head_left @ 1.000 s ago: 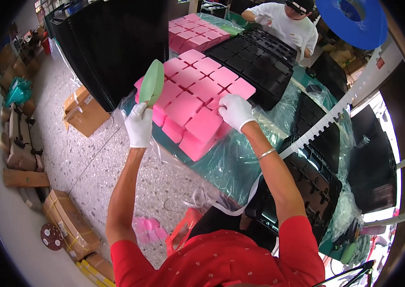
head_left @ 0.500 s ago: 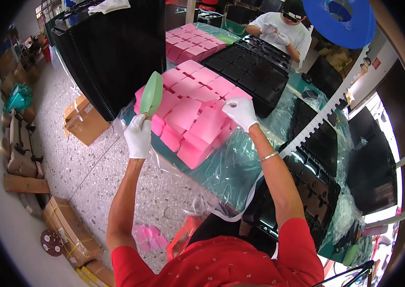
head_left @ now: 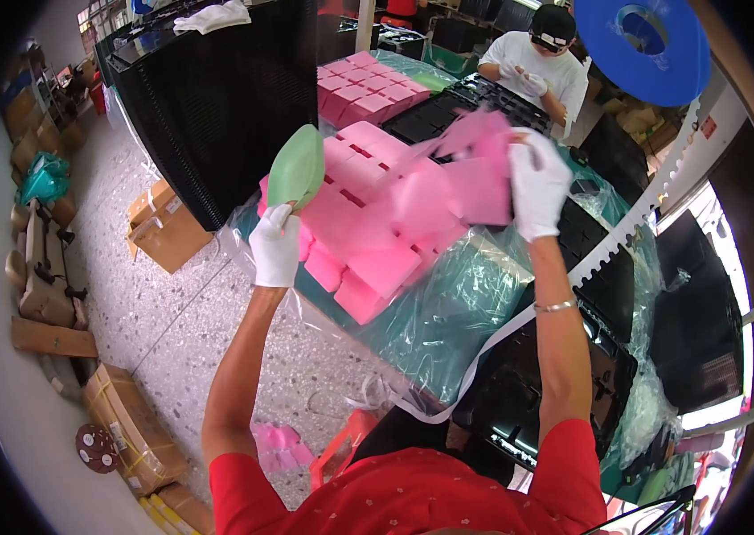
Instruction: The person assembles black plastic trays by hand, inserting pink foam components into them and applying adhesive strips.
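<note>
My left hand (head_left: 274, 246), in a white glove, pinches the lower end of a pale green, leaf-shaped piece (head_left: 297, 168); its material is unclear. It stands upright at the near left corner of a stack of pink foam sheets (head_left: 352, 198). Over the stack's right side, my gloved right hand (head_left: 539, 183) is closed on the edge of a pink foam sheet (head_left: 482, 183). That sheet is lifted and blurred, trailing left towards the stack. Notches and slots run across the pink layers. Behind the lifted sheet lies a black molded tray (head_left: 408, 120), partly hidden.
Clear plastic over a green surface (head_left: 435, 316) covers the table. A second pink foam stack (head_left: 368, 86) is farther back. A tall black panel (head_left: 217, 111) stands left. Across the table sits a person in white (head_left: 533, 67). A blue disc (head_left: 643, 49) and notched white strip (head_left: 631, 241) are at right.
My right hand has moved right off the stack, pulling a pink foam sheet up with it. The green piece has turned, showing a broader face, and my left hand has shifted slightly right.
</note>
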A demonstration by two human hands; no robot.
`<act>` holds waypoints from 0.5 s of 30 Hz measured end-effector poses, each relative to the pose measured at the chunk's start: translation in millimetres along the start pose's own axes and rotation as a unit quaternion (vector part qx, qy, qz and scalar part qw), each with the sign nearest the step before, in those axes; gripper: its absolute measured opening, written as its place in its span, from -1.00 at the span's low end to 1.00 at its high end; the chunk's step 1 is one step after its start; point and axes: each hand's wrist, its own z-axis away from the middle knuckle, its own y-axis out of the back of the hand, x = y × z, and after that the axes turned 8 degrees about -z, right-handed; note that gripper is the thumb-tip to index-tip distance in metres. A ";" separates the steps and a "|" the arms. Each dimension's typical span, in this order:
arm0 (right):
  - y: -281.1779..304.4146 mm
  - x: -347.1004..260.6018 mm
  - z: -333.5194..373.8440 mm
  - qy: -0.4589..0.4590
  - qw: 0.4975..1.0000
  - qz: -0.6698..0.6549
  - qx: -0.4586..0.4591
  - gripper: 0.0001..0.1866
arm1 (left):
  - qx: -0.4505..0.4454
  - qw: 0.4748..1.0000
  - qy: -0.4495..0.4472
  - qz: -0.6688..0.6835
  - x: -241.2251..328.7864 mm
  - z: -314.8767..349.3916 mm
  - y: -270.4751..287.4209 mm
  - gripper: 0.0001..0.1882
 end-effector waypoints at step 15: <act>97.8 -154.7 47.7 0.088 0.993 0.055 -0.056 -0.82 | -0.337 0.803 0.137 0.473 140.8 41.4 -52.3 -0.28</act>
